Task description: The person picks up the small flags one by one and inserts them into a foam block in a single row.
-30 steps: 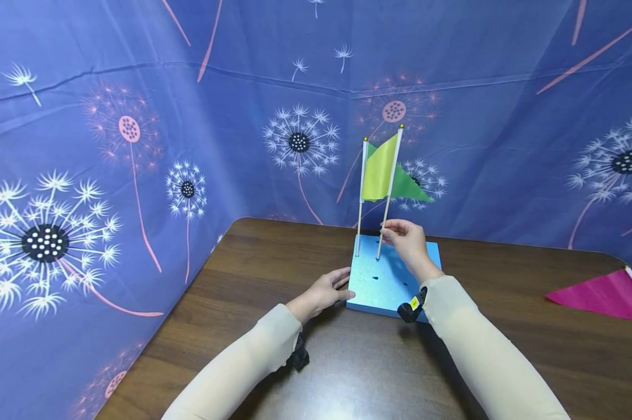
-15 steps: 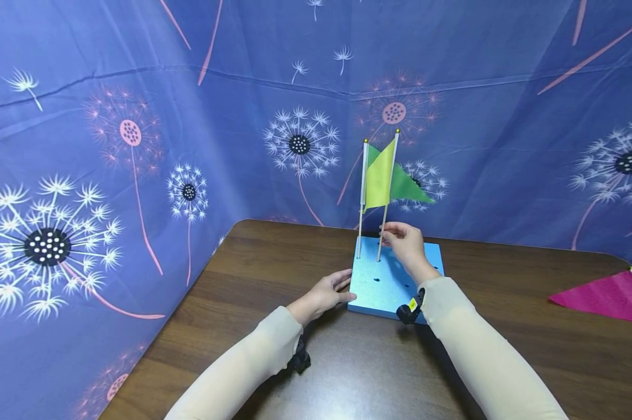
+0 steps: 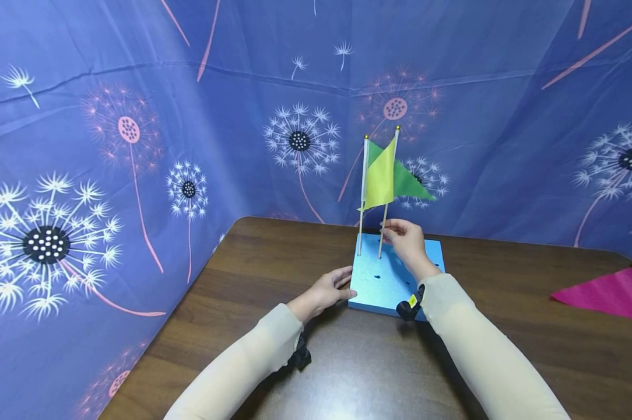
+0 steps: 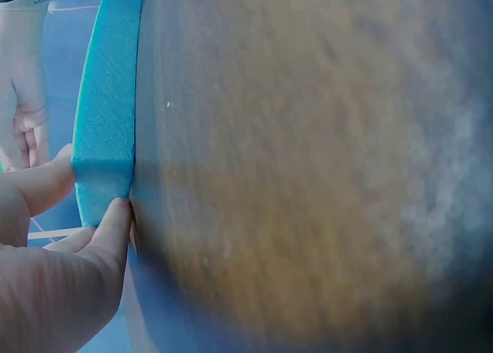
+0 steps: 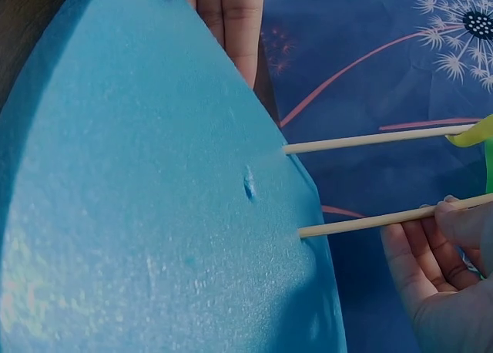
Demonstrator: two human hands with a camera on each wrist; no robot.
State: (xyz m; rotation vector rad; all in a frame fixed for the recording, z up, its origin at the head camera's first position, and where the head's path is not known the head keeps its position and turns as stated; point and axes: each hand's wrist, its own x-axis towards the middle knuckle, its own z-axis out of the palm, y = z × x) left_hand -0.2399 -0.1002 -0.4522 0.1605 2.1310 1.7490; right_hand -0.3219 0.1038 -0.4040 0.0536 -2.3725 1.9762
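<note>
Yellow and bright, the flag (image 3: 382,178) stands right of centre on a slim wooden stick (image 5: 347,226) meeting a blue block (image 3: 365,290); the right hand (image 3: 407,242) pinches the stick, the left hand (image 3: 321,294) grips the block's edge. Brown wood-grain table (image 3: 263,256), blue dandelion-print cloth (image 3: 232,140) behind.

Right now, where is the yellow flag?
In the head view, the yellow flag is right of centre, in front of the green flag, its stick pinched by the right hand above the blue board.
</note>
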